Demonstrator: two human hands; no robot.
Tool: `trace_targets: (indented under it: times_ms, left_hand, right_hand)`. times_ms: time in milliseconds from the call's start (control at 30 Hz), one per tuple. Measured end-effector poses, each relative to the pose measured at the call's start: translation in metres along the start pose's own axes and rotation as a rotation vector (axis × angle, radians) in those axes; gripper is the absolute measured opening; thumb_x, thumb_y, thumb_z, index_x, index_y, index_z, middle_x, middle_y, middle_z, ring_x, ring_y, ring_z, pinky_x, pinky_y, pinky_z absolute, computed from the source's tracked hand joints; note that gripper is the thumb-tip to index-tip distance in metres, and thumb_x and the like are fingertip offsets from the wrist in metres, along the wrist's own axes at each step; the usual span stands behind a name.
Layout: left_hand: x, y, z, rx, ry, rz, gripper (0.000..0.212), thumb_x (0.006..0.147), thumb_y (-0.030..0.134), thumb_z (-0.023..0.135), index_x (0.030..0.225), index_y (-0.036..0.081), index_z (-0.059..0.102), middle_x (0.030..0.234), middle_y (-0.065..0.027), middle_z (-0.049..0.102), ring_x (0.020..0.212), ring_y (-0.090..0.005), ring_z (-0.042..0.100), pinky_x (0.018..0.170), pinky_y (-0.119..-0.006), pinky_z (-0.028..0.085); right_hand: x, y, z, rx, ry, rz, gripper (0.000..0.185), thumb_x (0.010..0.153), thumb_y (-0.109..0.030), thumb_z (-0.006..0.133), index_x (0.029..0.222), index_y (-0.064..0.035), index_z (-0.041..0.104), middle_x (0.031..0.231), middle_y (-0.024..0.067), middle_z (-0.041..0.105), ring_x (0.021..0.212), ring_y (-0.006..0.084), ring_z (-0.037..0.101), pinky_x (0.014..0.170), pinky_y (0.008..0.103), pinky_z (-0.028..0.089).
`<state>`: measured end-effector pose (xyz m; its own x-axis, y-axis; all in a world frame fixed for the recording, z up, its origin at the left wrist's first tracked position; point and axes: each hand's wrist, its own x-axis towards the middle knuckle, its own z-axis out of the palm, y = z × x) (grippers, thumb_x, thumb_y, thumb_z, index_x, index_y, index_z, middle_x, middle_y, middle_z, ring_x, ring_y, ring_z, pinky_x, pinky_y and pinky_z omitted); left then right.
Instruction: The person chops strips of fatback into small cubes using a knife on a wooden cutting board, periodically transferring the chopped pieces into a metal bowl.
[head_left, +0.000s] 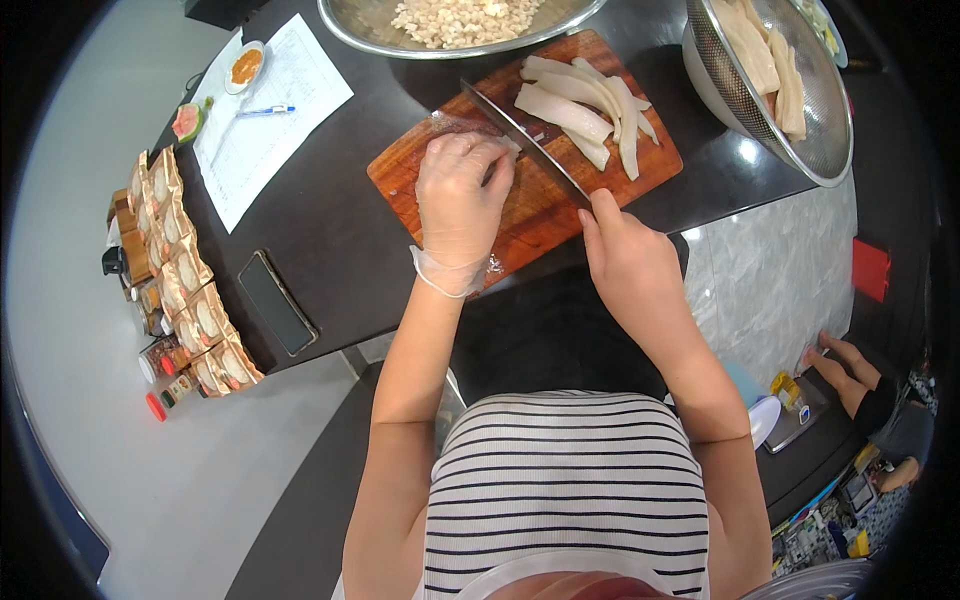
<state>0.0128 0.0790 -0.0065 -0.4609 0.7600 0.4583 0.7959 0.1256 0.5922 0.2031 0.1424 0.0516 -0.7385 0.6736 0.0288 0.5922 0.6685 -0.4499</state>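
Observation:
My left hand (461, 199), in a clear thin glove, rests with curled fingers on the wooden cutting board (525, 217). Under its fingertips a small bit of a pale food piece (512, 145) shows; the rest is hidden. My right hand (630, 255), bare, grips the handle of a kitchen knife (525, 139), whose blade lies slantwise over the board, just right of the left fingers. Beyond the blade, several long pale food strips (562, 112) lie in a loose pile at the board's upper right. A few tiny white scraps are stuck to the wood.
A steel bowl (360, 43) of pale diced pieces stands behind the board. To the right, a mesh strainer (825, 150) holds more strips. Paper (262, 157), a pen, a small dish, a phone (278, 302) and packets (191, 270) lie left. Another person's legs (847, 367) show far right.

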Motion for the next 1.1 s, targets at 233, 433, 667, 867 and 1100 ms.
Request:
trace_targets:
  times_ms: [233,433,667,867,1100]
  left_hand:
    - [-0.001,-0.002,0.000,0.033,-0.011,-0.009,0.013,0.079,0.006,0.082,0.091,0.006,0.077,0.097,-0.0075,0.074,0.097,-0.0297,0.068,0.088,-0.041,0.054]
    - [-0.003,0.004,-0.013,-0.007,0.007,-0.053,0.014,0.079,0.006,0.082,0.093,0.006,0.077,0.099,-0.0080,0.075,0.100,-0.0296,0.068,0.090,-0.040,0.054]
    - [-0.005,-0.002,-0.003,-0.026,0.004,0.012,0.015,0.076,0.003,0.080,0.090,0.006,0.075,0.095,-0.0077,0.072,0.099,-0.0309,0.066,0.090,-0.043,0.053]
    - [-0.005,-0.001,-0.009,-0.051,0.015,-0.021,0.016,0.076,0.005,0.082,0.090,0.006,0.074,0.095,-0.0079,0.072,0.098,-0.0313,0.066,0.089,-0.043,0.053]
    - [-0.006,0.000,-0.011,-0.044,-0.013,0.010,0.016,0.077,0.004,0.082,0.090,0.006,0.074,0.095,-0.0077,0.072,0.096,-0.0313,0.066,0.088,-0.043,0.053]
  right_hand:
    - [-0.001,0.003,0.010,-0.047,-0.029,0.015,0.016,0.104,-0.020,0.061,0.100,-0.0068,0.053,0.063,0.0153,0.062,0.055,0.0347,0.067,0.049,0.0421,0.054]
    - [-0.004,0.000,0.000,0.005,0.020,0.001,0.015,0.104,-0.020,0.061,0.101,-0.0071,0.053,0.065,0.0152,0.062,0.054,0.0349,0.066,0.048,0.0433,0.054]
    - [0.009,-0.001,0.022,-0.005,0.000,-0.001,0.015,0.105,-0.021,0.059,0.101,-0.0072,0.054,0.065,0.0157,0.062,0.054,0.0359,0.066,0.048,0.0441,0.053]
    - [-0.010,0.005,0.008,-0.040,-0.059,0.038,0.015,0.104,-0.020,0.061,0.101,-0.0072,0.053,0.064,0.0164,0.062,0.055,0.0367,0.066,0.048,0.0446,0.053]
    - [0.008,-0.009,0.006,0.036,0.002,-0.013,0.016,0.103,-0.020,0.061,0.102,-0.0061,0.054,0.063,0.0163,0.062,0.055,0.0365,0.066,0.049,0.0439,0.054]
